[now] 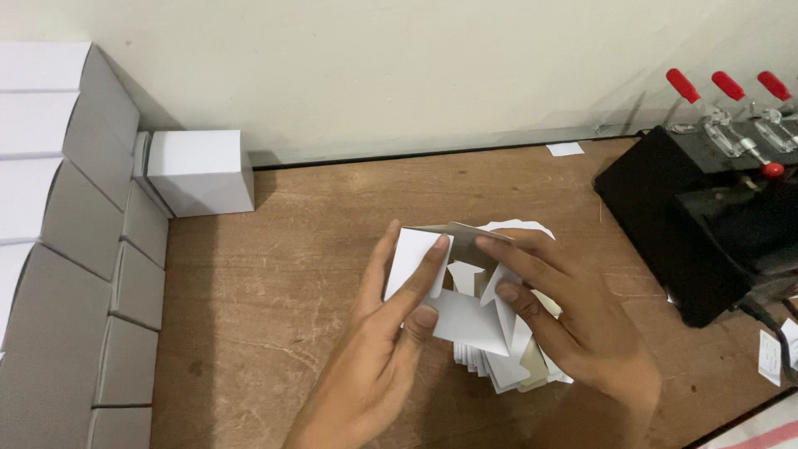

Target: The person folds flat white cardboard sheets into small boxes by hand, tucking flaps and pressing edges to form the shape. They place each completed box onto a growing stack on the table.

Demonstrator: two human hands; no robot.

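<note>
white carton blank (453, 274), half folded, held mid-table over a stack of flat blanks (507, 366). left hand (378, 349) fingers press its side flap; right hand (573, 324) fingers pinch the inner flaps.

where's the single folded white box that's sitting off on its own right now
In the head view, the folded white box stands at the table's far left edge against the wall, beside the stacked white boxes.

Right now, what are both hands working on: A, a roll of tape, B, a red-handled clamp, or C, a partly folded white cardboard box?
C: the left hand and right hand press the flaps of a partly folded white box over a stack of flat blanks.
</note>
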